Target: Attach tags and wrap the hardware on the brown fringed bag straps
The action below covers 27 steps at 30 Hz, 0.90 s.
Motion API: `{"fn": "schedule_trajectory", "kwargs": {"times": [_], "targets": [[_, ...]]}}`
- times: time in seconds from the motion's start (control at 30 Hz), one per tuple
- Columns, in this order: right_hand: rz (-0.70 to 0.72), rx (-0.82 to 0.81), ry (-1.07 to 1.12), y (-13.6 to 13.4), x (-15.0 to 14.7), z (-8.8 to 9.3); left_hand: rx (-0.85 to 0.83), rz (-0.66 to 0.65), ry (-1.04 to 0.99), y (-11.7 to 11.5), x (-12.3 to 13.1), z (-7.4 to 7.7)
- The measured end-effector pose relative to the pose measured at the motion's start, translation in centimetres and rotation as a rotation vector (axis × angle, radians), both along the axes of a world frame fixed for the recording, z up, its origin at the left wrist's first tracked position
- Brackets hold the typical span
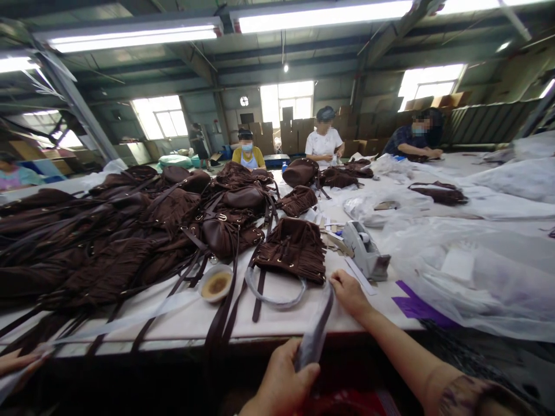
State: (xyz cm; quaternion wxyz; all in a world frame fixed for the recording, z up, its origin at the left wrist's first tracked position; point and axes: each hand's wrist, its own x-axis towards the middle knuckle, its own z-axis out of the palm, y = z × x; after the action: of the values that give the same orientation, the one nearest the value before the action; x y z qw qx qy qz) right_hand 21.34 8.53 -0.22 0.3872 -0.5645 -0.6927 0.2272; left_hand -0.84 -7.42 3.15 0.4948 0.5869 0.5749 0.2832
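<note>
A dark strap wrapped in thin clear plastic stretches between my two hands at the table's front edge. My left hand is closed around its lower end, thumb on top. At the upper end, my right hand pinches the strap with its fingers curled in. Just beyond lies a dark brown fringed bag with gold-coloured eyelets. A plastic-wrapped handle loop curves out on the table in front of that bag. A grey tape dispenser stands to the right of it.
Many brown bags are heaped at left. A bowl with brown contents sits near the front edge. Plastic bags and a purple strip lie at right. Another person's hand shows at far left; several co-workers are across the table.
</note>
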Motion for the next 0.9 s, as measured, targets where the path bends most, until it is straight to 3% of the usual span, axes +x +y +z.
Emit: {"fn": "schedule_trajectory", "kwargs": {"times": [0.27, 0.4, 0.67, 0.9], "targets": [[0.298, -0.148, 0.019, -0.6, 1.1, 1.0, 0.113, 0.035, 0.212, -1.1, -0.6, -2.9], [0.33, -0.176, 0.011, -0.7, 1.6, 1.8, 0.25, 0.041, 0.304, -1.2, 0.3, -3.7], [0.354, -0.136, -0.165, 1.0, 1.2, 3.1, 0.242, 0.037, 0.269, -0.6, 2.6, -3.4], [0.555, 0.064, -0.34, 0.5, -0.1, 4.3, 0.199, -0.065, 0.196, -0.5, 3.2, -2.9]]}}
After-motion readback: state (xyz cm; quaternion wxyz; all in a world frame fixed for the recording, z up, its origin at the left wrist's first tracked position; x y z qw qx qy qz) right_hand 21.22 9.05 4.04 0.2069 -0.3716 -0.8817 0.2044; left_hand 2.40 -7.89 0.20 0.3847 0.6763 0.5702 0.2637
